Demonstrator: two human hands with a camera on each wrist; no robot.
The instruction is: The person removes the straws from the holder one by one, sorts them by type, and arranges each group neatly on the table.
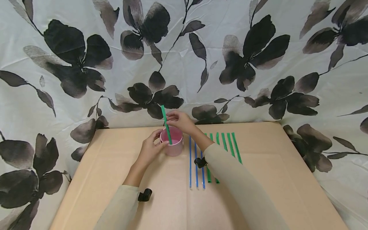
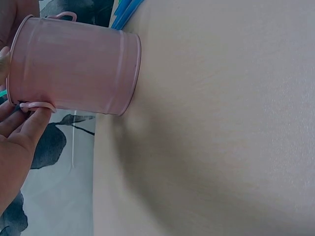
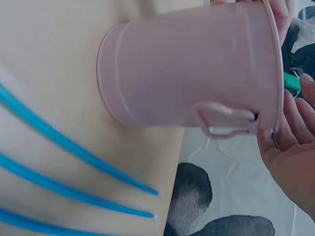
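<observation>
Pink metal bucket [image 1: 172, 144] is standing upright on the tan cardboard-covered table [image 1: 115, 179], and everything else is being placed from it. Left hand [image 1: 150, 149] is steadying the bucket from its left side, fingers curled against the wall near the rim; in the left wrist view the fingertips [image 2: 29, 120] are lying close together by one small wire handle. Right hand [image 1: 180, 121] is hovering just above and behind the bucket, pinching a green straw [image 1: 166, 124] between thumb and fingertips; the straw is slanting, its lower end already inside the mouth, its upper end sticking up past the hand. Judging by this, one straw is going in and is not yet released; whether other straws are already inside cannot be told, since none shows above the rim. To the right of the bucket three blue straws [image 1: 196, 161] are lying flat in parallel, just beside it, and further right a row of green straws [image 1: 230, 144] is lying likewise, partly hidden by the right sleeve [image 1: 238, 185]. So most of the loading appears left to do. Floral cloth [image 1: 258, 64] is hanging behind the bucket.
</observation>
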